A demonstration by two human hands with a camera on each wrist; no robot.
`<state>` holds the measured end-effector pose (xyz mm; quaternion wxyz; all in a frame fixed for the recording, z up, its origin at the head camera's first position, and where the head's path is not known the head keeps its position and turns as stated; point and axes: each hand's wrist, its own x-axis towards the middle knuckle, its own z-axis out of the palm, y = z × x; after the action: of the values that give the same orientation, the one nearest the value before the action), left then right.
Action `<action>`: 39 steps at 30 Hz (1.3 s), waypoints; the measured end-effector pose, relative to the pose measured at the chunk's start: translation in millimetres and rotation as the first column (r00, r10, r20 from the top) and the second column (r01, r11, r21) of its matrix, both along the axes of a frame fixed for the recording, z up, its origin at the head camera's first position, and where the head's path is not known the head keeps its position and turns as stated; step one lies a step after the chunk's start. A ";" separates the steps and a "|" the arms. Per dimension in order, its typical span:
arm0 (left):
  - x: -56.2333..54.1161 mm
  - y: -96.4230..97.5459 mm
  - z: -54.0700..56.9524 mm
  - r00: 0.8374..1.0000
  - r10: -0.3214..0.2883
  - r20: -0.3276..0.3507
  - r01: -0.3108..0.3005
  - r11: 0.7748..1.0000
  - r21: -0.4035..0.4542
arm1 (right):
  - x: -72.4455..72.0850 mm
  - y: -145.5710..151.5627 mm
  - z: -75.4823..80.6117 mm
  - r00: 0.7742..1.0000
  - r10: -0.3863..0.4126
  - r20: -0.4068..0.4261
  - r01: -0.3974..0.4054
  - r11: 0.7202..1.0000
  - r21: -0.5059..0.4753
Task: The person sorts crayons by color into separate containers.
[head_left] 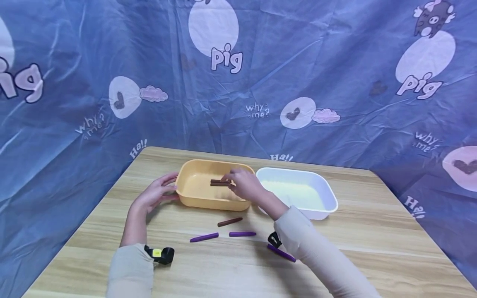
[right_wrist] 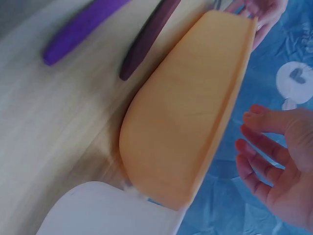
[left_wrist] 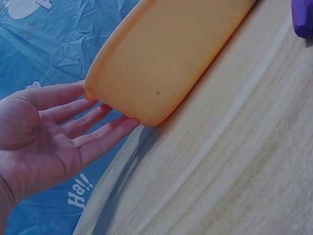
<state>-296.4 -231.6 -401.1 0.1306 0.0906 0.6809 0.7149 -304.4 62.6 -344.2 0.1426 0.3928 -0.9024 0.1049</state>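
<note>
My left hand (head_left: 158, 192) touches the left end of an orange plastic bin (head_left: 214, 203), its fingers extended along the wall; the left wrist view shows that palm (left_wrist: 49, 142) facing up. Over the bin's right part is my right hand (head_left: 244, 184), fingertips close to two brown crayons (head_left: 218, 184) lying side by side inside. In the right wrist view, the right hand (right_wrist: 279, 161) has loosely bent fingers with no crayon visible between them. The bin's wall hides its contents there. Outside, in front of the bin, lies another brown crayon (head_left: 230, 222).
A white plastic bin (head_left: 328, 213) stands against the orange one's right side. Purple crayons lie nearer the front: one at left (head_left: 204, 237), a middle one (head_left: 242, 234), and another (head_left: 281, 253) beneath the right forearm. Blue printed cloth (head_left: 223, 124) hangs behind the wooden table (head_left: 372, 231).
</note>
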 end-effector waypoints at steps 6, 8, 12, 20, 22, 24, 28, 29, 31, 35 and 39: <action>2.0 -0.7 0.5 1.000 -0.001 -0.003 0.001 1.000 -0.003 | 21.5 8.0 1.3 0.999 0.033 0.033 -0.032 0.999 -0.020; 2.7 -0.6 1.1 1.000 -0.009 -0.009 0.009 1.000 -0.001 | 27.6 10.7 0.1 0.998 0.046 0.031 -0.045 0.999 -0.027; 4.1 -0.1 2.0 1.000 -0.017 -0.014 0.017 1.000 0.009 | 38.4 16.8 -4.3 0.998 0.061 0.018 -0.061 0.998 -0.032; 5.7 0.4 2.9 1.000 -0.020 -0.017 0.021 1.000 0.017 | 56.0 27.1 -13.0 0.994 0.095 0.051 -0.093 0.995 -0.044; 5.8 0.6 2.8 1.000 -0.020 -0.020 0.020 1.000 0.015 | 58.5 28.7 -15.5 0.992 0.107 0.059 -0.104 0.993 -0.048; 5.8 1.0 2.4 1.000 -0.016 -0.018 0.017 1.000 0.016 | 60.2 30.1 -18.8 0.991 0.126 0.053 -0.123 0.991 -0.049; 5.4 1.5 1.7 1.000 -0.012 -0.017 0.012 1.000 0.016 | 61.5 30.9 -27.2 0.989 0.149 0.009 -0.149 0.989 -0.021; 5.3 1.6 1.7 1.000 -0.011 -0.016 0.011 1.000 0.014 | 61.9 30.6 -28.9 0.989 0.149 0.002 -0.149 0.989 -0.009; 5.3 1.8 1.8 1.000 -0.011 -0.017 0.011 1.000 0.009 | 63.0 29.4 -31.8 0.988 0.153 0.009 -0.153 0.988 0.009; 5.7 2.6 2.0 1.000 -0.007 -0.018 0.007 1.000 -0.001 | 64.5 27.0 -36.4 0.984 0.171 0.042 -0.172 0.985 0.017; 6.3 2.8 1.9 1.000 -0.006 -0.019 0.006 1.000 -0.001 | 66.1 25.9 -40.6 0.986 0.162 0.030 -0.163 0.986 0.034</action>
<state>-290.1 -228.7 -399.2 0.1264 0.0991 0.6822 0.7133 -238.3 88.5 -384.8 0.1139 0.4663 -0.8709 0.1050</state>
